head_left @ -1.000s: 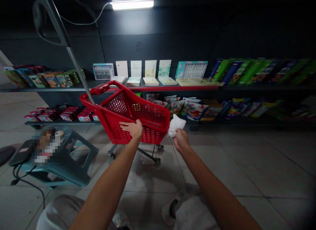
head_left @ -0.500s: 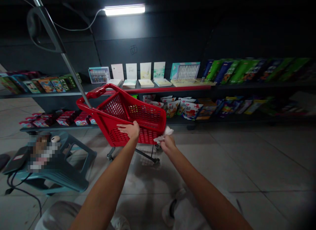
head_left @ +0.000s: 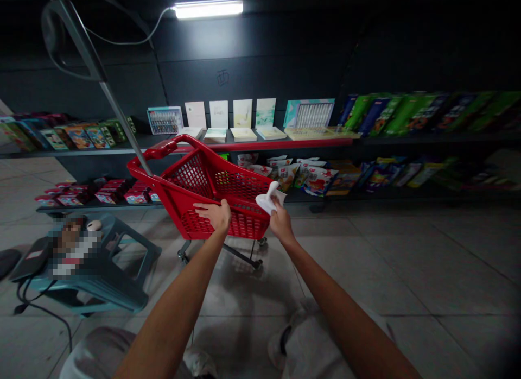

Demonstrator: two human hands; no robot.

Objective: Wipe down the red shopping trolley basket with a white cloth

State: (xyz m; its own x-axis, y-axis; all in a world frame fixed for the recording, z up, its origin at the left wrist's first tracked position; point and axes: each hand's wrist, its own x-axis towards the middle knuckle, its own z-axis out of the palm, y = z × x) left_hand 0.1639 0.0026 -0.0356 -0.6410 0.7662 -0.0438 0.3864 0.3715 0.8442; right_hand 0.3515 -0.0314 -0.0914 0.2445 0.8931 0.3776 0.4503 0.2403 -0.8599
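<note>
A small red plastic shopping cart [head_left: 191, 178] on wheels stands on the tiled floor in front of me. My left hand [head_left: 214, 214] lies on the cart's near rim with its fingers wrapped over the edge. My right hand [head_left: 279, 222] is closed round a crumpled white cloth [head_left: 268, 199] and presses it against the cart's right front corner.
Low dark shelves [head_left: 285, 143] with books, boxes and snack packs run along the wall behind the cart. A teal plastic stool [head_left: 118, 270] with small items and cables stands at the left. A grey metal pole [head_left: 109, 105] slants across the upper left. My knees show at the bottom.
My right hand with the cloth dropped to the cart's lower right edge, then rose again to the top of its right corner. The left hand stayed on the rim.
</note>
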